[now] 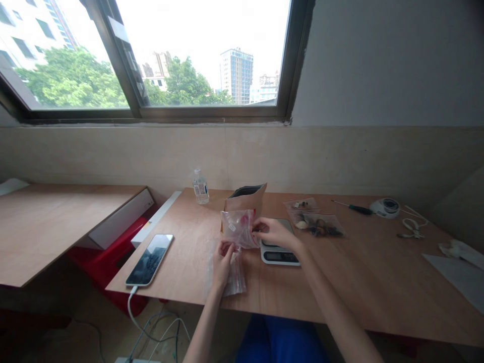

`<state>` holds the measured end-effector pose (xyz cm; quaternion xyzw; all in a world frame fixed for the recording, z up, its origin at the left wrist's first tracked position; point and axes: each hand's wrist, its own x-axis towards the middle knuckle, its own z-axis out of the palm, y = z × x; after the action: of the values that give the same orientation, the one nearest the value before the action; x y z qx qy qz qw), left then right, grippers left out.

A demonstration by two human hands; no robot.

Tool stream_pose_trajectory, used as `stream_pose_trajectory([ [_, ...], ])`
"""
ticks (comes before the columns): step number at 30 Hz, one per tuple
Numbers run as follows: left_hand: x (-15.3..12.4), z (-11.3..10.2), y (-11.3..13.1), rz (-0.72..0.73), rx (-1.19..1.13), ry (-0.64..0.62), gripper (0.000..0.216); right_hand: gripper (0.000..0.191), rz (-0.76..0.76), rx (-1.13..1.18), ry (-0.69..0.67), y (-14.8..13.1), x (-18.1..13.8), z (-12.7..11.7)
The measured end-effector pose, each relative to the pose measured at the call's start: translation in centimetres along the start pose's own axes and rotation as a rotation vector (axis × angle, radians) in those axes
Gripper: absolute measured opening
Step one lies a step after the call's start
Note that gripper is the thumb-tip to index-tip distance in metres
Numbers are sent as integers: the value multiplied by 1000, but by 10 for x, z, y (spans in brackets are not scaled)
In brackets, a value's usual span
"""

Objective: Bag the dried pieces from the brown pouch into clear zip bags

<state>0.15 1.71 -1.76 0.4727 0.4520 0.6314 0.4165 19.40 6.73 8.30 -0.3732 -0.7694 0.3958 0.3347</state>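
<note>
A clear zip bag [239,228] with a red strip is held up between my two hands. My left hand [224,259] is closed on its lower left edge, while my right hand [273,232] pinches its right side, its fingertips partly hidden. Below, more clear zip bags [235,280] lie flat on the table beneath my left hand. Just behind the held bag stands a brown paper pouch [245,199], its top open and dark inside. A white digital kitchen scale [280,256] sits under my right hand and forearm, partly covered.
Filled zip bags [324,225] lie right of the scale. A screwdriver [360,209], a round white camera-like device [384,207] and a white cable [414,229] are farther right. A plugged-in phone [150,259] rests near the left edge, with a water bottle [200,187] behind.
</note>
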Motion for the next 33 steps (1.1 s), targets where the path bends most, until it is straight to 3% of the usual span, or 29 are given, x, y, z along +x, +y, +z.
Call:
stream_pose_trajectory([
  [4,0,-1,0,-6,2,14,20,19,-122,-22,254,-25,9,-36],
  [7,-1,-1,-1,-12,4,12,19,18,-298,-84,479,-46,31,-47],
  [9,-1,-1,-1,-15,7,13,19,16,-399,-145,490,-56,49,-45],
  [12,-2,-2,-1,-17,14,17,20,14,-458,-235,376,-56,71,-34],
  [20,-3,-1,-1,-21,23,3,19,23,-424,-476,266,-34,75,-24],
  [23,-3,-1,-1,-23,30,-3,19,24,-430,-561,369,-40,67,-23],
  [26,-3,-1,0,-16,40,-10,18,24,-420,-484,503,-43,48,-14],
  [29,-4,-1,4,2,52,-24,18,21,-295,-313,567,-32,21,4],
  [33,-7,0,6,40,87,-91,16,45,27,-74,417,-4,-6,30],
])
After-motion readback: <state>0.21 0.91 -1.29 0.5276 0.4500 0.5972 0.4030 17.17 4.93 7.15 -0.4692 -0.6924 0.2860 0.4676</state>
